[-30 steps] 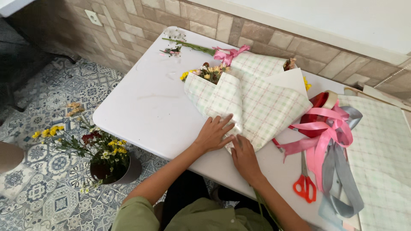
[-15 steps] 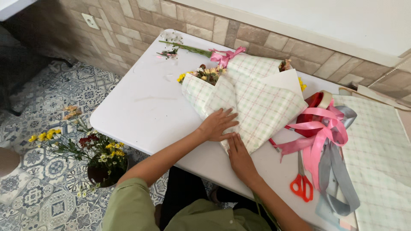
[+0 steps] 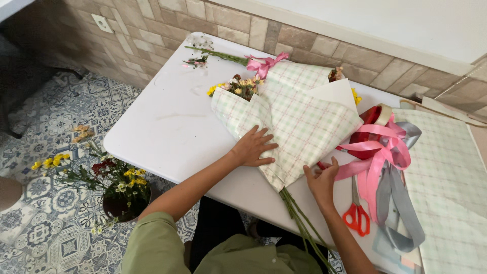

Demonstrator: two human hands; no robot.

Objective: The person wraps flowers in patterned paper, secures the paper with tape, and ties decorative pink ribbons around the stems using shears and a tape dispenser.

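right hand (image 3: 322, 178) slid off — left hand (image 3: 252, 147) splayed on wrapped bouquet (image 3: 294, 119).

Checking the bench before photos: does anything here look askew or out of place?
The green stems of the checked-paper bouquet hang past the white table edge. Pink ribbon lies tangled, and a loose flower sprig lies apart near the far corner. Nothing looks damaged.

Both hands (image 3: 253, 147) on wrapped bouquet (image 3: 294, 116)

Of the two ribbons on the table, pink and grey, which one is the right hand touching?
The pink ribbon. The right hand rests its fingertips on that ribbon's tail beside the wrapped bouquet; the grey ribbon lies farther right, untouched.
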